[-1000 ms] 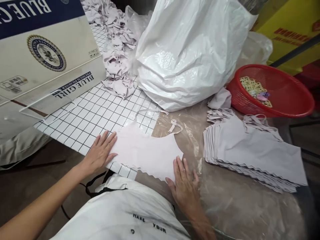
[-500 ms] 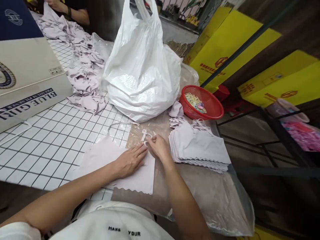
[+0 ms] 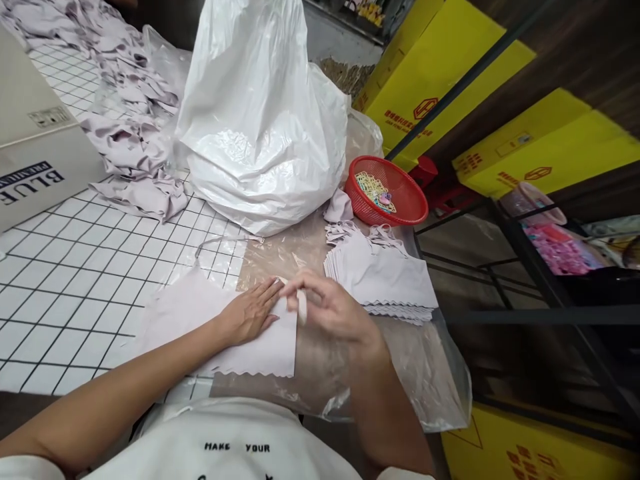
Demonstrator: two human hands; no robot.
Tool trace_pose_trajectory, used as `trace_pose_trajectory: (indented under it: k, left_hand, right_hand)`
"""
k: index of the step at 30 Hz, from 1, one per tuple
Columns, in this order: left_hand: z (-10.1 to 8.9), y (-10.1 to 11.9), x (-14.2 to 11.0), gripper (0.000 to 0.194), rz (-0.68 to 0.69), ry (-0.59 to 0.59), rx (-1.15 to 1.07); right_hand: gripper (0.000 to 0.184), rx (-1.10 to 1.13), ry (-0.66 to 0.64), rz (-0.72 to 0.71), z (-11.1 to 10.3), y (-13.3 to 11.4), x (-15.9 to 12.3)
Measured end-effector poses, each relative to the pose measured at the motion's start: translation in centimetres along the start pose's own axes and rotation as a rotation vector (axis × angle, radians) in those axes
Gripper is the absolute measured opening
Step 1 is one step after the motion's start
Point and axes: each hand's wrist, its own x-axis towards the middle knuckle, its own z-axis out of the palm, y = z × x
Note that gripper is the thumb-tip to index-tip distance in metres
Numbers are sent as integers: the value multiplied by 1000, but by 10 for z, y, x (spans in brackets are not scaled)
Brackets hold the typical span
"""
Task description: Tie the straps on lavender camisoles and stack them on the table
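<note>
Two hands: our left hand (image 3: 250, 317) and our right hand (image 3: 343, 310) are close to each other over one flat, pale cloth (image 3: 185, 307).
Left hand: we have it open and palm down, fingers out, lying on the cloth. It grabs nothing.
Right hand: we have it curled, with a pale strap (image 3: 302, 307) pinched at the fingers. It is a bit blurry, so we cannot tell how tight the pinch is.
Pale cloth: it lies under our left hand and sticks out on both sides of it. Its wavy edge is on our side, nearer to us than the hand.
Thin strap: another thin strap (image 3: 225, 239) lies past our left hand, in a bent line.
Neat stack: many pale cloths (image 3: 385, 273) lie in a pile, just past our right hand and to its right.
Red basket: beyond that stack, the red basket (image 3: 413, 193) has small yellow bits and a few colored ones in it.
White bag: a big, shiny white bag (image 3: 265, 133) stands beyond both our hands.
Messy heap: crumpled cloths (image 3: 125, 147) lie far past our left hand, on its left.
Box: a cardboard box (image 3: 35, 157) with blue letters is to the left of that heap.
Under our work: a white sheet with black squares (image 3: 85, 280) spreads to the left of our left hand, and clear plastic (image 3: 405, 373) spreads under and around our right hand.
</note>
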Motion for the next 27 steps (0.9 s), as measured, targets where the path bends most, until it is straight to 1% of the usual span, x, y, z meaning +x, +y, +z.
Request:
trace_pose_trajectory:
  k: [2, 3, 4, 5, 6, 8, 10, 11, 12, 14, 16, 18, 22, 27]
  left_hand:
    - [-1, -1, -1, 54, -2, -24, -3]
    - [-1, -1, -1, 54, 2, -34, 2]
    - [-1, -1, -1, 55, 6, -39, 10]
    - [-1, -1, -1, 56, 9, -41, 20]
    - [-2, -1, -1, 56, 9, -41, 29]
    - [-4, -1, -1, 57, 5, -43, 44]
    - [-6, 0, 0, 58, 1, -50, 58]
    - [-8, 0, 0, 58, 1, -55, 65]
    - [-9, 0, 0, 58, 2, -59, 70]
    - [-11, 1, 1, 56, 4, -67, 77]
    - [-12, 1, 1, 55, 6, -68, 76]
    - [-12, 0, 1, 55, 7, -58, 72]
    - [-10, -1, 0, 56, 9, -42, 64]
    - [-9, -1, 1, 57, 2, -50, 46]
  right_hand:
    - [31, -152, -231, -99, 2, -13, -26]
    - [35, -202, -311, -128, 4, -15, -37]
    - [38, -231, -349, -130, 7, -14, -46]
    - [41, -239, -337, -100, 9, -10, -52]
    - [41, -232, -273, -34, 11, -4, -54]
    - [37, -199, -28, 170, 14, 12, -49]
    - [38, -166, 201, 369, 17, 32, -33]
    - [40, -160, 260, 442, 20, 41, -23]
    - [40, -157, 280, 493, 23, 51, -12]
    - [35, -157, 277, 566, 31, 66, 6]
    - [31, -161, 286, 606, 38, 77, 19]
    - [26, -167, 322, 622, 44, 83, 26]
    - [14, -174, 412, 626, 49, 84, 27]
    - [16, -112, 451, 597, 58, 72, 23]
